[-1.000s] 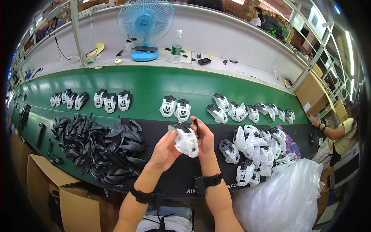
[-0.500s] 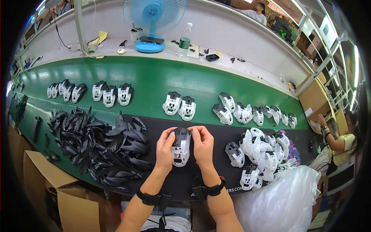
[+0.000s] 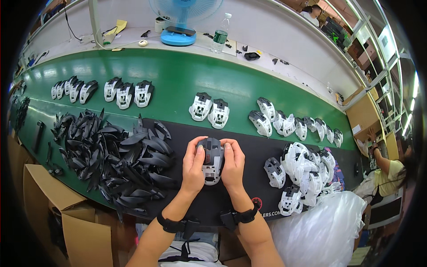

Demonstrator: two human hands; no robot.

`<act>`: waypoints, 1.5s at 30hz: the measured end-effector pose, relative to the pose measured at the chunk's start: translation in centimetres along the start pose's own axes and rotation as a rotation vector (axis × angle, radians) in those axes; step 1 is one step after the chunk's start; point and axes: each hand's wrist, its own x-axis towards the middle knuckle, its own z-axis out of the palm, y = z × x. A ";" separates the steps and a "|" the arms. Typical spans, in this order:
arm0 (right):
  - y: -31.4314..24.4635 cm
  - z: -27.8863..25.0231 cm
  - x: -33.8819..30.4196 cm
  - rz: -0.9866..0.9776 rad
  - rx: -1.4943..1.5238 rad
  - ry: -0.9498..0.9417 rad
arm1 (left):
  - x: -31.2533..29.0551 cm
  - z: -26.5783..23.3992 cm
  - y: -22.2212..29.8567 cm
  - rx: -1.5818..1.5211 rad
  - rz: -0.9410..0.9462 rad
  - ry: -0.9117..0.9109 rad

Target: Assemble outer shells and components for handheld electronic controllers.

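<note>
Between my hands is a white and dark grey computer-mouse shell (image 3: pixel 212 175), held over the black mat (image 3: pixel 250 153). My left hand (image 3: pixel 192 168) is closed around its left side, the thumb lying along the dark upper part. Against the right side my right hand (image 3: pixel 233 168) is closed too, its thumb near the dark top. Fingers hide both flanks of the shell. To the left lies a big heap of curved black plastic side pieces (image 3: pixel 116 149). A pile of white mouse shells (image 3: pixel 313 181), some in clear wrap, sits to the right, with one shell (image 3: pixel 275 172) beside it.
Across the green tabletop (image 3: pixel 173 75) stand grouped mouse shells (image 3: pixel 219 115). On the ledge behind are a blue fan (image 3: pixel 179 38) and a bottle (image 3: pixel 220 36). A cardboard box (image 3: pixel 86 236) is at lower left, a plastic bag (image 3: pixel 318 233) at lower right. Another person (image 3: pixel 391 171) works far right.
My view has shifted, so the table things appear higher. My right hand has moved inward and now wraps the shell's right side, with the thumb over it; the left thumb has shifted on the top.
</note>
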 end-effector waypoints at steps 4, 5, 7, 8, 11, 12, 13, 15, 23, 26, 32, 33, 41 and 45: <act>1.1 -1.1 0.5 0.132 0.119 -0.075 | -0.2 0.3 0.3 0.133 0.074 -0.053; 0.0 -0.6 0.3 0.215 0.219 -0.057 | -0.4 0.3 0.1 0.206 0.084 -0.079; 0.7 -0.6 0.4 0.169 0.153 -0.061 | -0.3 0.5 0.1 0.255 0.117 -0.041; 1.0 -0.7 0.4 0.116 0.084 -0.060 | -0.3 0.6 0.2 0.299 0.154 -0.009; 1.2 -0.1 -0.2 0.157 0.185 -0.036 | -0.3 -0.2 0.2 0.350 0.178 -0.045; 1.1 0.2 -0.4 0.196 0.273 0.004 | -0.3 -0.3 0.4 0.367 0.186 -0.080; 0.9 0.2 -0.6 0.199 0.272 0.006 | -0.5 -0.3 0.4 0.367 0.181 -0.081; 0.7 -0.1 -0.3 0.716 0.642 0.087 | -0.4 -0.2 0.6 0.424 0.219 -0.126; 2.3 0.3 -1.3 0.328 0.335 0.180 | -0.7 0.7 0.9 0.623 0.318 -0.042; 4.2 0.4 -1.5 0.286 0.194 0.233 | -0.8 0.4 0.9 0.603 0.290 -0.030; 0.7 1.3 -0.9 0.626 0.866 0.108 | -1.0 0.8 0.2 0.242 0.189 0.043; 0.5 1.3 -0.6 0.636 0.819 0.112 | -0.8 0.9 0.3 0.174 0.089 0.043; 1.7 -0.8 1.2 0.238 0.233 -0.122 | -2.8 1.6 5.2 0.046 0.159 0.026; 0.6 0.8 -0.5 -0.079 -0.120 -0.393 | -2.9 0.0 13.2 0.218 0.176 -0.065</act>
